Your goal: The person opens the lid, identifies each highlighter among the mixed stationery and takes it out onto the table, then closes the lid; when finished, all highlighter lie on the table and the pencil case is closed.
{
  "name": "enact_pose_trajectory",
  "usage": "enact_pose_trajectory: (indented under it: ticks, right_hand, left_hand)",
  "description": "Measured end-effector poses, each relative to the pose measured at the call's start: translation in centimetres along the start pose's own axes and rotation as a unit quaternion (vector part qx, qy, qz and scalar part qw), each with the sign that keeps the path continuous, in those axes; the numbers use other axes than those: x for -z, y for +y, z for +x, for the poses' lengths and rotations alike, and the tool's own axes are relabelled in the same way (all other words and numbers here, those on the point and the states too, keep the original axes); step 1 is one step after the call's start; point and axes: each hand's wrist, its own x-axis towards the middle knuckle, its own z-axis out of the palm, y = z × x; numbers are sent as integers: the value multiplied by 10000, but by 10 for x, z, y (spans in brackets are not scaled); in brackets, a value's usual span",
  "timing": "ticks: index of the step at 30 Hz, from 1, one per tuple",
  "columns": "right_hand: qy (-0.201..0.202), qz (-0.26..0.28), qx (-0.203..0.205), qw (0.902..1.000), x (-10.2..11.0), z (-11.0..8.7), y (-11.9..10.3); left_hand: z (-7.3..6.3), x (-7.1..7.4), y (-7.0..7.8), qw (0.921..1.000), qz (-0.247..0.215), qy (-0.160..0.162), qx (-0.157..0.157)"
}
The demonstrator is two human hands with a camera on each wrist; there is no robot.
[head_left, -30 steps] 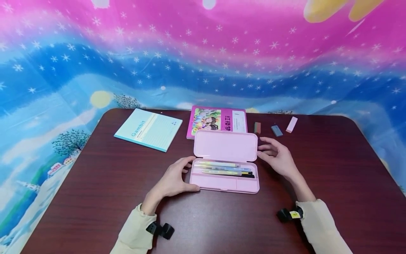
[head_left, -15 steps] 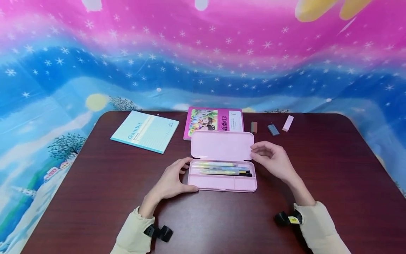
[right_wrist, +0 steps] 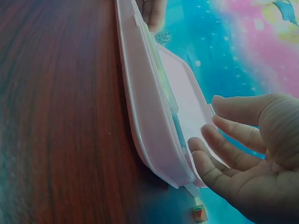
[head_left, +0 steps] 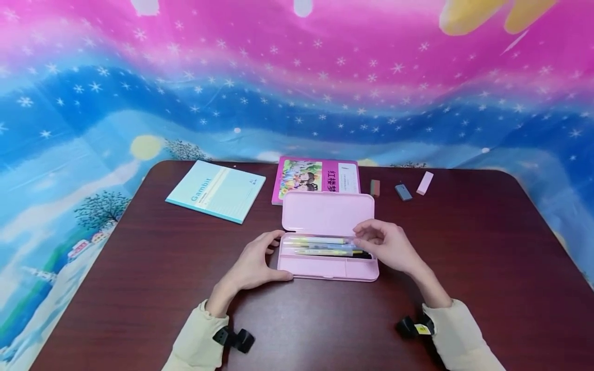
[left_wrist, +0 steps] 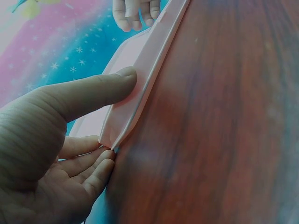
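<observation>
An opened pink pencil case (head_left: 312,267) lies in the middle of the table, its lid (head_left: 327,212) tipped back. Several pens (head_left: 320,240) lie side by side in its long rear compartment; the two front compartments hold nothing visible. My left hand (head_left: 254,262) grips the case's left end. In the left wrist view its thumb (left_wrist: 103,91) lies against the front wall, and its other fingers touch the end corner. Over the right ends of the pens is my right hand (head_left: 391,246), fingers loosely bent. In the right wrist view nothing shows between its thumb (right_wrist: 238,109) and fingers.
Behind the case lies a pink picture book (head_left: 301,178), partly covered by the lid. A pale blue notebook (head_left: 215,190) is at the back left. Toward the back right lie a small red-green block (head_left: 375,188), a blue-grey block (head_left: 403,192) and a pale pink bar (head_left: 425,183).
My right hand has moved left and inward, from beside the lid's right edge to above the pens' right ends. The left hand keeps its place on the case.
</observation>
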Motion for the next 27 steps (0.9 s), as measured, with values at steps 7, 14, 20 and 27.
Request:
enact_pose_trajectory:
  ticks: [7, 14, 20, 27]
  right_hand:
    - [-192, -265, 64, 9994, -1, -3, 2]
    - [-337, -705, 114, 9969, -2, -3, -2]
    - [-426, -1125, 90, 9927, -2, -5, -1]
    - [-412, -1399, 191, 9891, -5, -5, 0]
  left_hand:
    - [-1, -1, 0, 10000, -27, -69, 51]
    - [-1, 0, -1, 9999, -78, -50, 69]
    - [1, 0, -1, 9999, -100, -75, 43]
    - [0, 0, -1, 9999, -116, -72, 64]
